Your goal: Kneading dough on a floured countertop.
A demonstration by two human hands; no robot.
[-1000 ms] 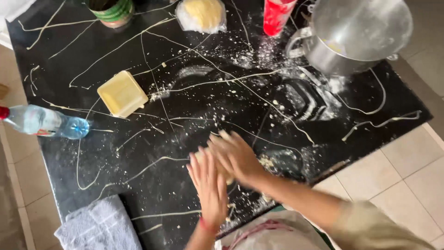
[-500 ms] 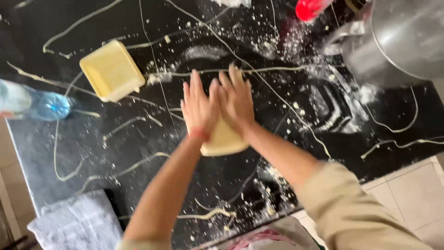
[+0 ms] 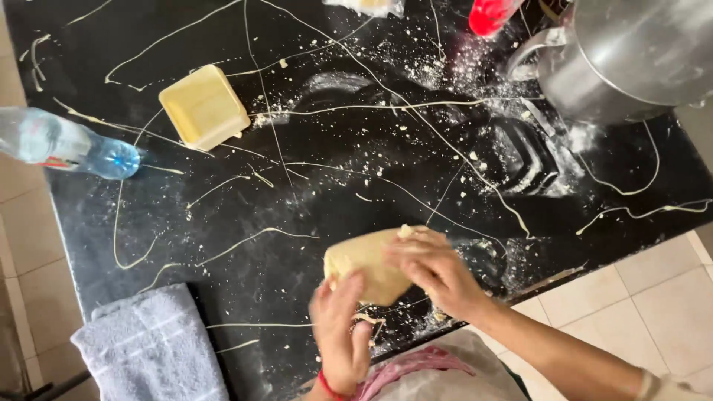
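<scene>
Gripping a pale lump of dough [image 3: 368, 261], both hands work near the front edge of the black desk [image 3: 312, 148]. The right hand [image 3: 434, 271] lies over the dough's right side and top, its fingers [image 3: 408, 256] curled down and clasped on it. The left hand [image 3: 340, 327] comes up from below, its fingers [image 3: 349, 286] pressed against the dough's lower edge; a red band [image 3: 327, 386] circles that wrist. Whether the dough rests on the desk or is lifted just off it cannot be told.

Flour and thin strings of dough streak the dark surface all over. Well apart from the hands, toward the far left, a square yellow tub [image 3: 204, 105] sits open side up. Left of it a clear plastic bottle [image 3: 67, 142] with a blue base lies on its side, partly over the desk's edge. A grey-blue towel [image 3: 152, 349] lies at the near left corner. At the far right stands a large metal pot [image 3: 624, 56], and just beside it to the left a red cup [image 3: 490, 15] is cut off by the picture's top edge. Pale floor tiles [image 3: 653, 297] show at lower right.
</scene>
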